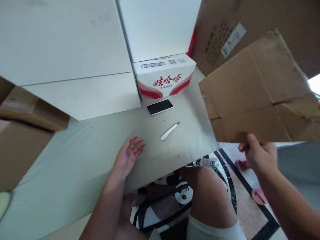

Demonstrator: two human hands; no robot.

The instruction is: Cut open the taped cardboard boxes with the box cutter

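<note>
My right hand (261, 155) grips the lower edge of a flat piece of brown cardboard (250, 86), thumb in front. The sheet is held up at the right, creased, with ragged edges. My left hand (130, 155) rests low over the pale green cover, palm turned up and fingers spread, holding nothing. Just to its right lies a white utility knife (170, 130) with a bit of blade showing. Behind the knife is a phone (160, 107) with a dark screen.
A white and red carton (166, 78) stands behind the phone, beside tall white panels (70, 43). Brown boxes (22, 153) sit at the left, and a large carton (280, 20) is at the back right. A plastic bottle (206, 163) and pink slippers (260, 196) are on the floor.
</note>
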